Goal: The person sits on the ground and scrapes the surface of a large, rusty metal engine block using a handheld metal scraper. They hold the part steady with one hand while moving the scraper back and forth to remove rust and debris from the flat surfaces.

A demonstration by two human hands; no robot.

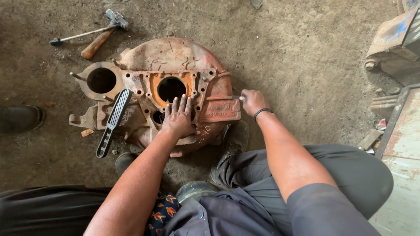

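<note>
My left hand (178, 120) lies flat, fingers spread and gripping nothing, on the rusty orange bell housing (168, 87) lying on the dirt floor (297, 52), while my right hand (253, 102) curls onto its right edge, steadying it, I judge.

Single head view, looking steeply down, close over rusty casting (175, 87) on dirt floor (297, 52).

The rusty orange cast housing (175, 87) lies flat on the dirt floor at my twelve o'clock. Its round holes face up. My fingers (181, 105) rest by the middle hole.
</note>
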